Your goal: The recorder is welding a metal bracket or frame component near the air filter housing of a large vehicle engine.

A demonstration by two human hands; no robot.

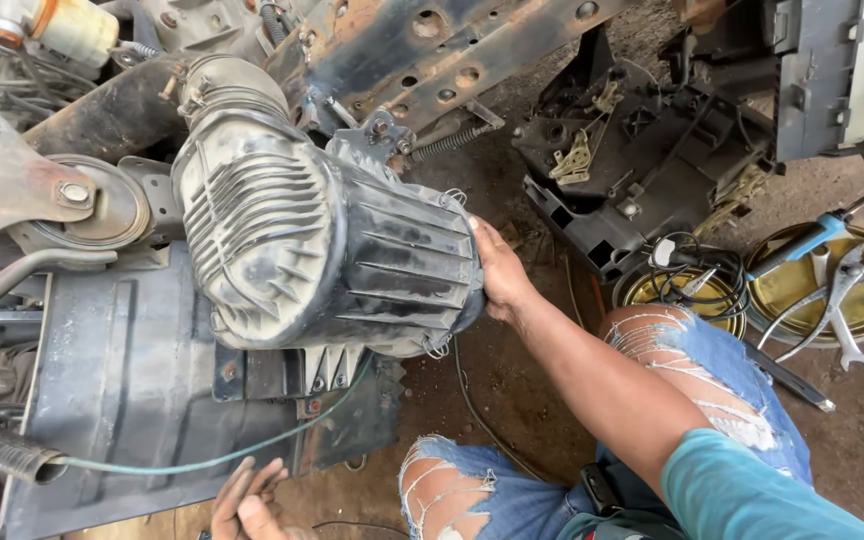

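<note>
Ribbed grey plastic air-filter housing (322, 255) sits gripped at its right end by my right hand (497, 275), so I should steady it squarely while my left hand (247, 500) hovers open below.

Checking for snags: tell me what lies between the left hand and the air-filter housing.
In the head view, a thin green wire and the edge of a black plastic panel lie between the left hand and the air-filter housing, plus a patch of dirt floor.
</note>
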